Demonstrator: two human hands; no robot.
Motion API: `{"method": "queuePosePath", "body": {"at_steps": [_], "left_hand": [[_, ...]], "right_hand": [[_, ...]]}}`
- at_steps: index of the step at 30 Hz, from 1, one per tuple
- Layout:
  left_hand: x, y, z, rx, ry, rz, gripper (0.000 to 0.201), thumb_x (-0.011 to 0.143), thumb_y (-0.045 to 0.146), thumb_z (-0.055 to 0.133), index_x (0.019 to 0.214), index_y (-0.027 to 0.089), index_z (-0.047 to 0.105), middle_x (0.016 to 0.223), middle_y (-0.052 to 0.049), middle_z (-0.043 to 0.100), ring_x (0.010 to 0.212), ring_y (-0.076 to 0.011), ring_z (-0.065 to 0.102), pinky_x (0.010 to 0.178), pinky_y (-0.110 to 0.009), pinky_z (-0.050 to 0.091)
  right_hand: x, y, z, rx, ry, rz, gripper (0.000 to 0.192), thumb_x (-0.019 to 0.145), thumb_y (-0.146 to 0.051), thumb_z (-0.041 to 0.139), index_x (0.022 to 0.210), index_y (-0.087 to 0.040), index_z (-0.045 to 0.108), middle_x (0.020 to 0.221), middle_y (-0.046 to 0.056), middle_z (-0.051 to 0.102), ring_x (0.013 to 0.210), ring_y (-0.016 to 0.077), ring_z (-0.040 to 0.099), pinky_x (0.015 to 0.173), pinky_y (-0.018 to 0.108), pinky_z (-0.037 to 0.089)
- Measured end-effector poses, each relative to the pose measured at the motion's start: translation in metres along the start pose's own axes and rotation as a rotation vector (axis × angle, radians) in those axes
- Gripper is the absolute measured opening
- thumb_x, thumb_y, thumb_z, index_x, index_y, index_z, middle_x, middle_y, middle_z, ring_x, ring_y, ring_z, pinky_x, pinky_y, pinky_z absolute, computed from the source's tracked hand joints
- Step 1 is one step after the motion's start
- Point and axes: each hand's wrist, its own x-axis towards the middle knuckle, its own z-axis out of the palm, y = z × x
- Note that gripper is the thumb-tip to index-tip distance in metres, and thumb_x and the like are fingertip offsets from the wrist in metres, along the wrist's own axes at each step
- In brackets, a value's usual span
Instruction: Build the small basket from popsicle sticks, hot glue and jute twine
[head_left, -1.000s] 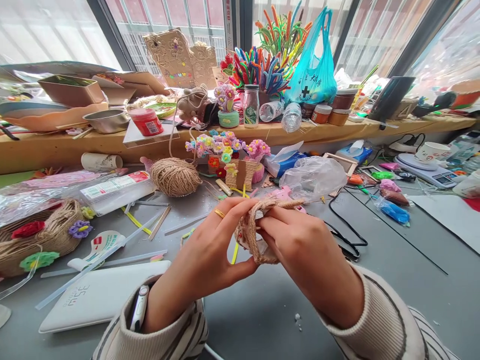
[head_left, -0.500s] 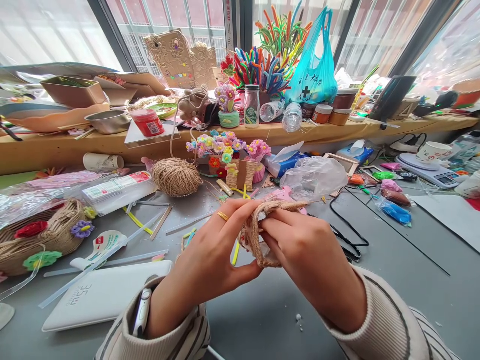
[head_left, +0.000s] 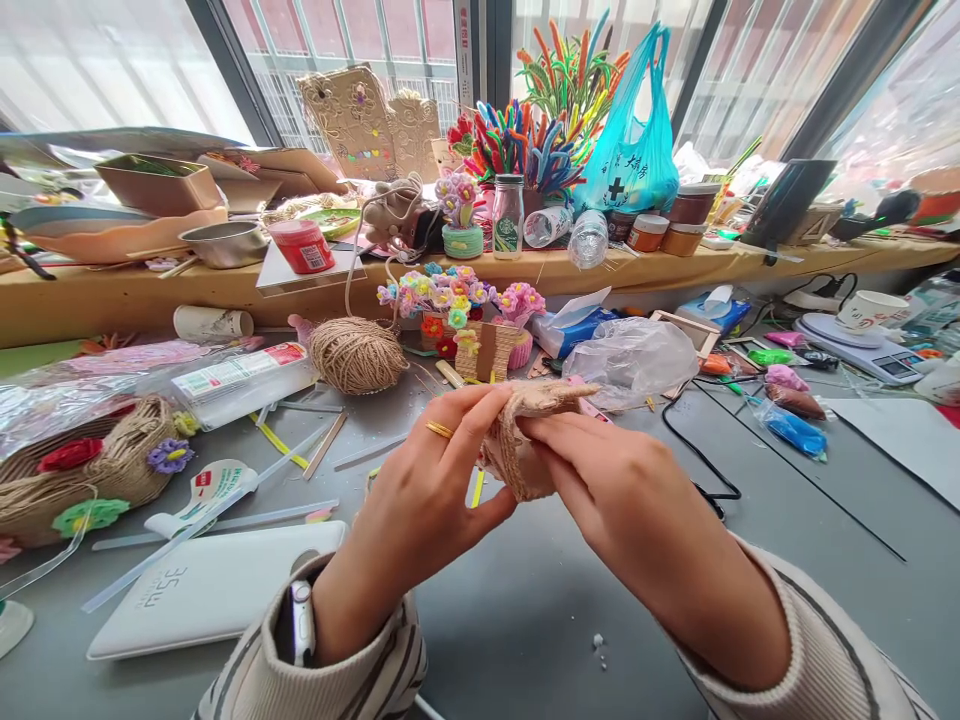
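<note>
Between my hands, above the grey table, is a small piece wrapped in brown jute twine (head_left: 525, 425), with a rounded rim and a pale inner surface. My left hand (head_left: 427, 490) grips its left side, fingers over the top and thumb below; a gold ring and a watch show on this arm. My right hand (head_left: 622, 465) is closed against the right side, its fingertips pressed on the piece and partly hidden behind it. A ball of jute twine (head_left: 358, 356) lies beyond my left hand. Yarn flowers (head_left: 442, 295) stand behind the twine piece.
A white power bank (head_left: 217, 590) lies at left near clear glue sticks (head_left: 202, 520) and a twine-wrapped basket (head_left: 127, 470). Crumpled clear plastic (head_left: 630, 360) and a black cable (head_left: 705, 450) are right of my hands. A kitchen scale (head_left: 862, 345) stands at far right. Jars line the ledge.
The twine piece has turned, so its opening shows less and its outer side faces up more. My right hand has shifted a little, its fingers drawn out of the opening onto the side.
</note>
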Motion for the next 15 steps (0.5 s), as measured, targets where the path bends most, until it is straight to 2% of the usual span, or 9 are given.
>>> {"method": "queuePosePath", "body": {"at_steps": [4,7,10,15], "left_hand": [[0.002,0.001,0.004,0.157,0.203,0.049,0.056,0.072,0.023,0.062,0.121,0.009,0.038,0.114,-0.015,0.051,0.109,-0.0218,0.049,0.093,-0.033,0.044],[0.003,0.001,0.007,0.235,0.302,0.089,0.059,0.070,0.023,0.065,0.121,0.007,0.039,0.112,-0.016,0.052,0.108,-0.0242,0.049,0.092,-0.036,0.045],[0.004,0.002,0.009,0.269,0.348,0.127,0.058,0.069,0.022,0.066,0.119,0.004,0.041,0.108,-0.018,0.053,0.107,-0.0249,0.050,0.093,-0.036,0.044],[0.004,0.004,0.012,0.243,0.337,0.137,0.059,0.069,0.021,0.067,0.119,0.003,0.041,0.111,-0.018,0.051,0.110,-0.0254,0.049,0.095,-0.036,0.042]], "right_hand": [[0.004,-0.004,-0.001,0.111,0.072,-0.006,0.035,0.076,-0.003,0.038,0.104,-0.008,0.058,0.095,0.007,0.067,0.086,0.0146,0.061,0.076,0.023,0.048],[0.005,-0.008,0.000,0.173,0.054,-0.004,0.041,0.074,-0.003,0.035,0.111,-0.007,0.053,0.100,0.008,0.065,0.092,0.0142,0.059,0.081,0.023,0.047],[0.004,-0.011,0.001,0.213,0.027,-0.012,0.045,0.073,-0.002,0.034,0.116,-0.006,0.049,0.104,0.009,0.063,0.098,0.0154,0.056,0.084,0.026,0.046],[0.004,-0.010,0.002,0.240,0.040,-0.056,0.045,0.073,-0.001,0.034,0.116,-0.005,0.048,0.109,0.010,0.061,0.105,0.0156,0.053,0.091,0.026,0.042]]}}
